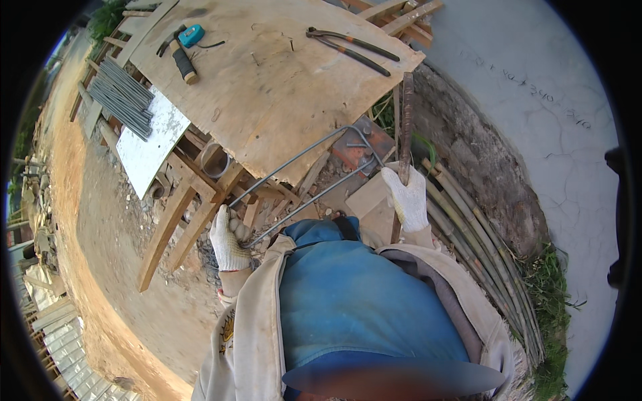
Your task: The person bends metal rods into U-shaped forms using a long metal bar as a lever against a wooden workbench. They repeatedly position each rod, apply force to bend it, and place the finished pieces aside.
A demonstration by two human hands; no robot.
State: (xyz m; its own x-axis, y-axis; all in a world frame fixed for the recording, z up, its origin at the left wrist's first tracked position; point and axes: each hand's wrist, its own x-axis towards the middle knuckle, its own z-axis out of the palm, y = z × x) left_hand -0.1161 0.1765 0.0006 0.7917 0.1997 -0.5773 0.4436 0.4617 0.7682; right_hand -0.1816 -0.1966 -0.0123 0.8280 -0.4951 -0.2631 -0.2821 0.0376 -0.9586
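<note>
My gloved left hand (231,235) is closed on a long, grey steel rod (286,163) bent into a narrow loop, whose far bend lies by pins on a reddish block (356,147) at the board's near edge. My gloved right hand (405,194) grips an upright rusty bar (406,110), right of the loop; its lower end is partly hidden. On the worn wooden board (267,87) beyond my hands are a hammer (182,63), a teal tape measure (191,35) and long-handled nippers (354,52).
A bundle of steel rods (124,100) rests on a white panel (150,154) at the left, above timber supports (164,234) and rubble. Bamboo poles (478,247) lie at the right beside grass (552,307) and a grey cracked wall or slab (548,147). A dirt path runs along the left.
</note>
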